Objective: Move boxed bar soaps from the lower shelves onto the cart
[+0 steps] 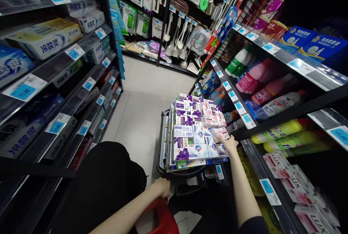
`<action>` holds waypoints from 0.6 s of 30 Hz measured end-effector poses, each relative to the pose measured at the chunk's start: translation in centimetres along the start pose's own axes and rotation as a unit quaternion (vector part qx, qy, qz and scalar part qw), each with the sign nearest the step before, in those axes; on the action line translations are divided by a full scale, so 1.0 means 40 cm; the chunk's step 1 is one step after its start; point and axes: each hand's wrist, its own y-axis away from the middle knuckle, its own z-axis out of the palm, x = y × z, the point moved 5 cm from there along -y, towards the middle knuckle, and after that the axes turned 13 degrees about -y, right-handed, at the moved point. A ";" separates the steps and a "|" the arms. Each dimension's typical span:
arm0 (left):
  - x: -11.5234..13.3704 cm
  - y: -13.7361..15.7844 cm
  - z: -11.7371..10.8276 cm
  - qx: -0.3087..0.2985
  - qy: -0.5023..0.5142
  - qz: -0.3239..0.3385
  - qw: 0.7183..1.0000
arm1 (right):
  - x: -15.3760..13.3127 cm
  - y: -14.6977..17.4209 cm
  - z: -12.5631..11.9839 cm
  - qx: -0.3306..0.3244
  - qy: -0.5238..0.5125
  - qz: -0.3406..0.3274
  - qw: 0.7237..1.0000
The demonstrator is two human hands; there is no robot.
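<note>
My right hand (231, 143) pinches a pink-and-white LUX soap box (220, 133) at the right side of a stack of soap boxes. Purple-and-white LUX boxes (181, 148), pink LUX boxes and white-and-blue soap boxes (198, 149) lie packed together on top of a dark-rimmed cart (159, 154). Low in front of the cart, my left hand (163, 187) is closed, knuckles up, right above a red plastic piece (163, 217). What its fingers hold, if anything, is hidden.
Shelves of boxed toothpaste (51, 38) line the left. On the right shelf (246, 118) stand cleaner bottles (255, 74), with pink LUX boxes (293, 181) lower down. Brushes (179, 42) hang at the back. A tiled floor (138, 107) runs between. My dark-clothed knee (116, 168) is close left.
</note>
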 end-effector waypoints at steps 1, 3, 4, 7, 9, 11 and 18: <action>0.001 -0.001 0.001 0.001 0.001 0.001 1.000 | -0.002 0.005 0.000 -0.010 0.027 -0.002 1.000; 0.003 -0.003 0.002 0.002 0.001 0.002 1.000 | -0.005 0.018 0.002 -0.017 0.072 -0.007 0.997; 0.004 -0.004 0.002 0.002 0.000 0.003 1.000 | -0.007 0.024 0.004 -0.012 0.092 -0.008 0.996; 0.007 -0.005 0.001 0.004 -0.003 0.008 1.000 | -0.014 0.039 0.012 0.018 0.130 -0.010 0.991; 0.007 -0.005 -0.001 0.003 -0.005 0.008 1.000 | -0.020 0.043 0.018 0.039 0.137 -0.010 0.990; 0.007 -0.005 -0.001 -0.001 -0.006 0.007 1.000 | -0.024 0.043 0.023 0.056 0.135 -0.008 0.989; 0.002 -0.006 0.004 0.002 -0.003 0.004 1.000 | -0.019 0.028 0.028 0.088 0.112 -0.007 0.990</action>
